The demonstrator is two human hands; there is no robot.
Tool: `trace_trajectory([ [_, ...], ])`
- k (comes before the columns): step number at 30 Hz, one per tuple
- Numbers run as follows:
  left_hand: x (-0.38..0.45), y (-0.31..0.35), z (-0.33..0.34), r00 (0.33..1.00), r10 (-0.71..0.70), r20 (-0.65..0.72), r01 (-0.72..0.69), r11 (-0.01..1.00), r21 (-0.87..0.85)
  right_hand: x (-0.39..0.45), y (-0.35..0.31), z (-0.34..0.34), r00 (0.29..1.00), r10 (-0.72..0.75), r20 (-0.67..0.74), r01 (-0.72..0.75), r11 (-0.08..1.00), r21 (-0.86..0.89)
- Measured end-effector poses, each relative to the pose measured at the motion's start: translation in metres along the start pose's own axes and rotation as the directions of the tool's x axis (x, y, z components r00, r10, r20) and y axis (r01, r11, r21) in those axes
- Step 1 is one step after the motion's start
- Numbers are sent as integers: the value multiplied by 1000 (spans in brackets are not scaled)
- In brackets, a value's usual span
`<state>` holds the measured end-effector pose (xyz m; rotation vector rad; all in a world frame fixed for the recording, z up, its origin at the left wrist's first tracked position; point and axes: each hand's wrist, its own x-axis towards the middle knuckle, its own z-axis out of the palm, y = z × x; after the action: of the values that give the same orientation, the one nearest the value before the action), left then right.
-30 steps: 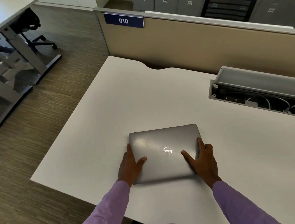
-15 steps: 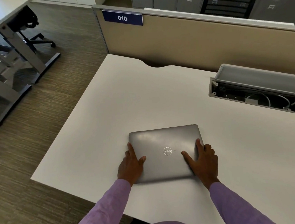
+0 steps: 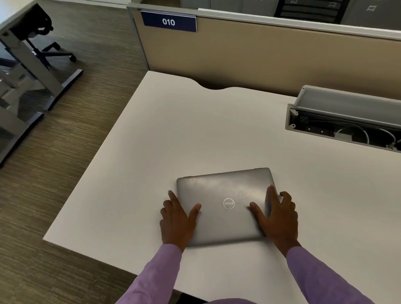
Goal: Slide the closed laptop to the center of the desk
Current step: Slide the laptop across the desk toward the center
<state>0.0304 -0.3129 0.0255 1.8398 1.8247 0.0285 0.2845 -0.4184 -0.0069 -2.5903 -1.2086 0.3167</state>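
A closed grey laptop (image 3: 225, 198) with a round logo lies flat on the white desk (image 3: 193, 133), toward the desk's near left part. My left hand (image 3: 177, 220) clasps its left edge, thumb on the lid and fingers along the side. Over on the right edge my right hand (image 3: 276, 214) holds it the same way, thumb on the lid and fingers wrapped around the side. Both purple sleeves reach in from the bottom of the view.
An open cable tray (image 3: 352, 124) with wires is set into the desk at the back right. A tan partition (image 3: 271, 56) with a "010" sign (image 3: 168, 21) runs behind the desk. The desk's left edge drops to carpet; another desk and chair (image 3: 39, 35) stand far left.
The laptop and both hands have shifted slightly to the right across the desk. The grip of both hands looks the same.
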Motion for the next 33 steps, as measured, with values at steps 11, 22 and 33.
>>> trace_trajectory([
  [11, 1, 14, -3, 989, -108, 98, 136, 927, -351, 10, -5, 3, 1000, -11, 18, 11, 1000, -2],
  [22, 13, 18, -6, 953, -237, 187, 295, 862, -412, 18, 0, 4, 996, 4, 87, -8, 999, 39],
  [33, 19, 1, -8, 975, -141, 174, 217, 788, -577, 24, -1, -9, 987, 2, 161, -35, 979, 202],
])
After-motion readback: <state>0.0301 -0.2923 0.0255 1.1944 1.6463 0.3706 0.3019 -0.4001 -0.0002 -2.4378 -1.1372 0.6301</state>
